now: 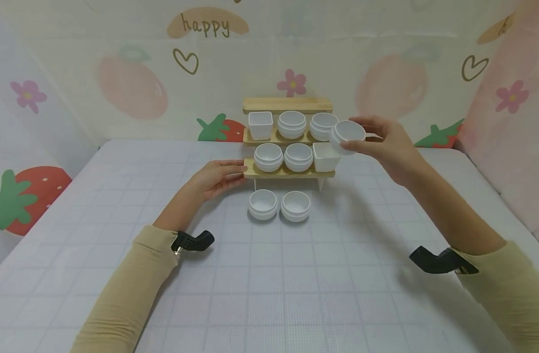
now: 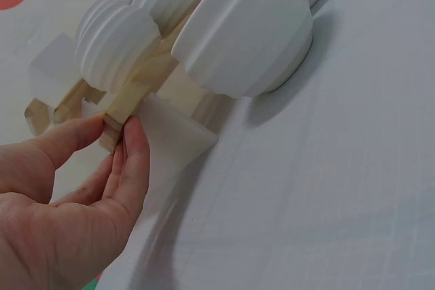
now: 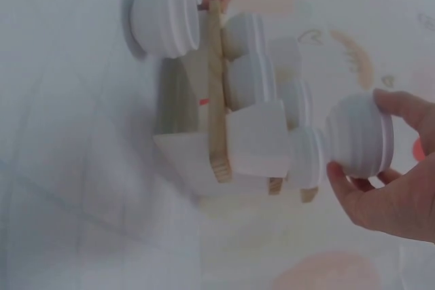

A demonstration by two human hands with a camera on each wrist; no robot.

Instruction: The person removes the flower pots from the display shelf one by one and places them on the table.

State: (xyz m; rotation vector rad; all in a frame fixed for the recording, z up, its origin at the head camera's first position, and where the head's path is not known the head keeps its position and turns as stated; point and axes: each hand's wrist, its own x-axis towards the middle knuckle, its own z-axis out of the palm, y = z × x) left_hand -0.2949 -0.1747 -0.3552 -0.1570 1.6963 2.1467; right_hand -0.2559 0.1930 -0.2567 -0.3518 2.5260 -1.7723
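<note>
A tiered wooden stand (image 1: 288, 105) holds small white cups on its middle and lowest boards. My left hand (image 1: 220, 177) pinches the left end of the lowest board (image 2: 129, 100) between thumb and fingers. In my right hand (image 1: 390, 142), a round white bowl (image 1: 348, 135) is held by the rim and side, off the boards, at the right of the stand. It overlaps the middle board's right round bowl (image 1: 323, 126) and the lowest board's square cup (image 1: 325, 158) in the head view. The right wrist view shows thumb and fingers around the held bowl (image 3: 359, 134).
Two round white bowls, a left one (image 1: 262, 205) and a right one (image 1: 296, 207), stand on the table in front of the stand. The white checked table (image 1: 260, 294) meets a patterned backdrop (image 1: 260, 63) close behind the stand.
</note>
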